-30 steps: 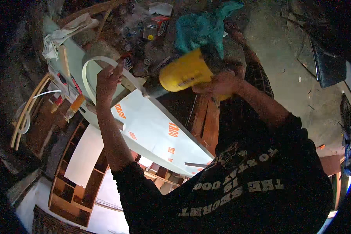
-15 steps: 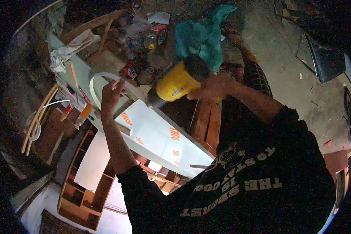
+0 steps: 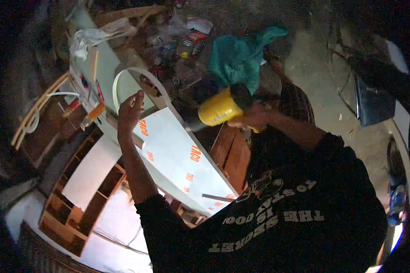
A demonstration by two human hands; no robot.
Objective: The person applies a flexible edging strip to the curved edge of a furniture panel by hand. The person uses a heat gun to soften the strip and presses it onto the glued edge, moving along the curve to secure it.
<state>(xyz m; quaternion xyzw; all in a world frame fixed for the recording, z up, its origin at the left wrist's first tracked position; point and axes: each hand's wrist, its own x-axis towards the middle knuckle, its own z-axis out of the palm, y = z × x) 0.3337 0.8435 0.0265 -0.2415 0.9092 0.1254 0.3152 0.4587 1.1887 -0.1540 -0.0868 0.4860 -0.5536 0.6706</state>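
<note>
My right hand (image 3: 250, 116) grips a yellow heat gun (image 3: 220, 108), whose dark nozzle points at the near-right edge of a long pale panel (image 3: 166, 139). A thin white edging strip (image 3: 161, 88) runs along that edge and rises into a loop past the panel's far end. The loop comes round to my left hand (image 3: 132, 108), closed with the strip apparently in its fingers, though the hold is partly hidden. The nozzle is close to the strip on the edge; whether they touch is unclear.
A teal bag (image 3: 234, 59) lies beyond the heat gun. Brown wooden boards (image 3: 230, 150) lie right of the panel. An orange-handled tool (image 3: 95, 111) and a crumpled white cloth (image 3: 98, 36) sit at left. A shelf unit (image 3: 61, 223) stands at lower left.
The heat gun has shifted a little right and nearer along the panel's edge. The whole view has turned slightly. My left hand stays by the strip's loop.
</note>
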